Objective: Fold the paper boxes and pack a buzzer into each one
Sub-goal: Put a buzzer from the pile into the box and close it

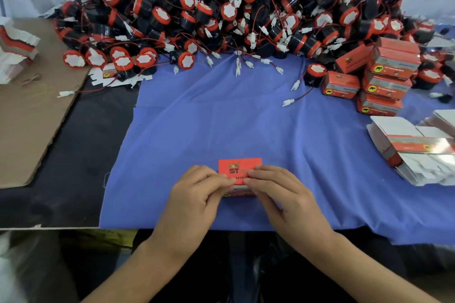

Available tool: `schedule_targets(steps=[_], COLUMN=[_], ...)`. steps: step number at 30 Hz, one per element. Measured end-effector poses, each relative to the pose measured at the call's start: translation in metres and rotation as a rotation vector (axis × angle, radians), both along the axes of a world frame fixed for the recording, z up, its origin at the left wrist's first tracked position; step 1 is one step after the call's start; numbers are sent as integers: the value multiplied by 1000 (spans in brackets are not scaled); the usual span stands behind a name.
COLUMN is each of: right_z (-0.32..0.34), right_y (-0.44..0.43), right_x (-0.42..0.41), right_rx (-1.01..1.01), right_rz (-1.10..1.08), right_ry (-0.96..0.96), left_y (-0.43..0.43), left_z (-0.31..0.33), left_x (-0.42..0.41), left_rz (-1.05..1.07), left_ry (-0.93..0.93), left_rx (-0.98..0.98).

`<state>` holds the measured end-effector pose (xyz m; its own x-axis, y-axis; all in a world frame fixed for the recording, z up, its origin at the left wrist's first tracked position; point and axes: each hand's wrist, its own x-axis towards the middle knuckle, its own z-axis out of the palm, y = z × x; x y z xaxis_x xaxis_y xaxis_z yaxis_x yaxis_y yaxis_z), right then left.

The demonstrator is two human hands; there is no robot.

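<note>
With my left hand (197,194) and right hand (280,194) both pinching the box (240,167) at the near middle of the cloth (221,118), I'd keep its walls square and press the near flap evenly so it tucks without creasing.

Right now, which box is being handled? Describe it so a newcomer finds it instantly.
Start at the blue cloth spread in front of the big buzzer pile. At its near middle, the left hand and right hand pinch one orange paper box. Unlike the finished boxes stacked at the cloth's right, it lies alone, ST logo facing up.
</note>
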<state>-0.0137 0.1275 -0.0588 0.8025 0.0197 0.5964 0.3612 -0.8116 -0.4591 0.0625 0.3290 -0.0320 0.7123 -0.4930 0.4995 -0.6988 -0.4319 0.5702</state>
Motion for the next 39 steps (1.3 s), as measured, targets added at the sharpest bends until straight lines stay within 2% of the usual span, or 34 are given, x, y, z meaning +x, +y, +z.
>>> schedule_targets(steps=[5,10,15,20,22,23,30,35,39], right_z=[-1,-10,-6,9,13,15,30,53,69], right_y=[3,8,14,27,26,26,12,-31,-72], right_x=[-2,-4,-5,-8,-5,-5,-17,-9,26], right_rx=[-34,-73,55,723,881,914,1016,993,959], right_rz=[-23,-79,-101,-310,-299,-294,-384,-446,-560], right_ry=[-22,-67,-38,185,330,360,174,120,61], left_y=[5,12,4,-10,-14,-16,-55,-111,-172], left_z=[-13,-34,-26,-10,-12,-12,-1,20,33], left_x=[-1,-4,-10,-8,-4,-5,-16,-2,27], left_rz=[-54,-44,-3,201,215,193,54,-142,-206], left_ry=[-274,-298,-40,518,720,756,728,740,740], left_rx=[164,186,21,-356,-416,-422,-468,-469,-468])
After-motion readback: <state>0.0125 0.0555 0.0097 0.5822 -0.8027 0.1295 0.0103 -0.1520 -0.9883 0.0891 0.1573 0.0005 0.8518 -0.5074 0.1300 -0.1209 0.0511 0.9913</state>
